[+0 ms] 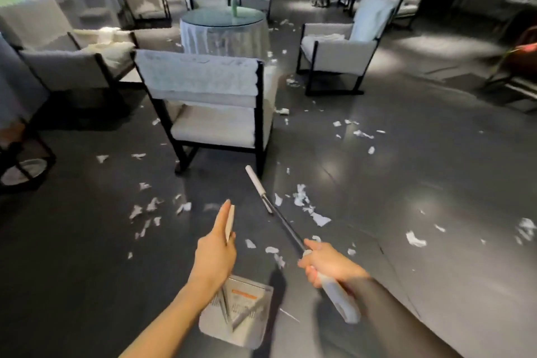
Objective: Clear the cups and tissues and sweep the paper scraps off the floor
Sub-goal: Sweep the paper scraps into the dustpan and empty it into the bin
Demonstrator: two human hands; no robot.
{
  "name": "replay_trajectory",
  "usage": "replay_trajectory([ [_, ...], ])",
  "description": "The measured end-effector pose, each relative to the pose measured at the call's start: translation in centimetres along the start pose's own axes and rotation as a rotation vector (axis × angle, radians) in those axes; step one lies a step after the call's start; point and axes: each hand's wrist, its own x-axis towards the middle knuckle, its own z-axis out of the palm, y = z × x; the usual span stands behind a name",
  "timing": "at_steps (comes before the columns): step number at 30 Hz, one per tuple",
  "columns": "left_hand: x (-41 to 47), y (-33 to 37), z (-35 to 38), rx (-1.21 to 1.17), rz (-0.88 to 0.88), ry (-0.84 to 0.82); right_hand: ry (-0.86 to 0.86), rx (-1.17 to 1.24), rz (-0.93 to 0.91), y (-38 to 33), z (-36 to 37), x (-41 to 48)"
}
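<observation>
Sweeping is the step in hand. Paper scraps [313, 212] litter the dark floor [406, 183] around the centre chair [215, 113]. At bottom centre, the left hand [216, 250] pinches the handle of the dustpan [236, 311], and the right hand [325, 266] grips the broom pole [279, 215]. The next move likely calls for lowering both to the nearest scraps.

Dark grey glossy floor [421, 183]; white paper scraps [319, 218]. Nearest chair [203, 78]: cream-white fabric w/ black frame. Lt grey dustpan [247, 325], orange strip on its label [244, 293]. The pole [287, 227]: white tip & grip, dark metal shaft btwn. Round worktop [203, 38]: white cloth, greenish glass top; pale green bottle [234, 7].
</observation>
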Motion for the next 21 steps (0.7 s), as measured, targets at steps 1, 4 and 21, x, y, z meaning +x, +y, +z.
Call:
replay_trajectory([
  [1,1.1,1.9,2.0,0.011,0.012,-0.007,0.04,0.007,0.01,-0.1,-3.5,0.3],
  [4,4.6,7.8,7.1,0.026,0.048,-0.007,0.127,0.039,0.032,-0.7,-12.8,0.5],
  [21,33.7,37.4,33.2,-0.105,0.201,-0.132,0.293,0.337,-0.017,-13.9,-50.2,13.2],
])
